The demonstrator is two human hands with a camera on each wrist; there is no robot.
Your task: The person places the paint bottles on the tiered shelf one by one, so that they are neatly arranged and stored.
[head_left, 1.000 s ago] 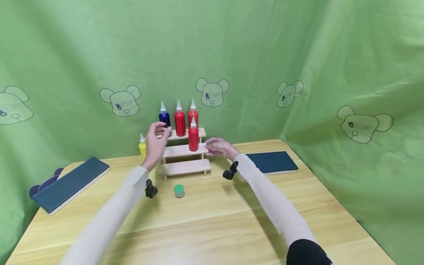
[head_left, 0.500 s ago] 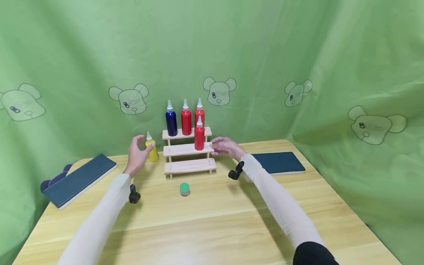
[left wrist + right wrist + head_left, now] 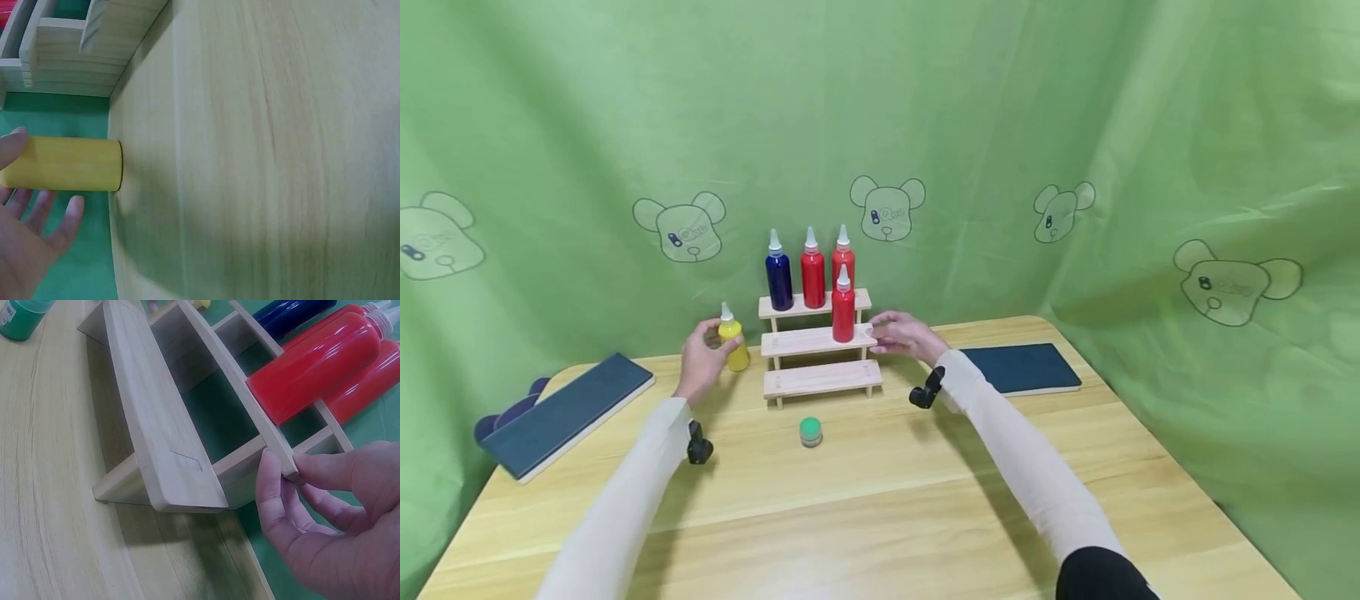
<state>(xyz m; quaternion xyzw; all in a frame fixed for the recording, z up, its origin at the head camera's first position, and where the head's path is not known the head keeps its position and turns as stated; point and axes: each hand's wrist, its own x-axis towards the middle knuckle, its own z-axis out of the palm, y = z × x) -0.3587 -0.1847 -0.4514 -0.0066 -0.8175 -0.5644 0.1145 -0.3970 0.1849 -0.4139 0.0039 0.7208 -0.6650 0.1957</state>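
At the left of the rack my left hand (image 3: 702, 360) holds a yellow squeeze bottle (image 3: 737, 354) with a white nozzle cap, thumb on one side and fingers on the other. In the left wrist view the base of the yellow bottle (image 3: 81, 164) stands near the table's back edge. My right hand (image 3: 910, 337) pinches the right end of the middle step of a three-step wooden display rack (image 3: 801, 342); the right wrist view shows thumb and fingertips on that rack (image 3: 156, 419). A red bottle (image 3: 843, 315) stands on the middle step.
On the top step stand a dark blue bottle (image 3: 779, 282) and two more red ones, one an orange-red bottle (image 3: 842, 260). A small green-lidded jar (image 3: 810, 432) sits in front. Dark blue books flank the rack, a left book (image 3: 572, 415) and a right book (image 3: 1022, 368).
My left hand has left the blue bottle on the top step, moved left and down, and taken hold of the yellow bottle. My right hand stays on the rack.
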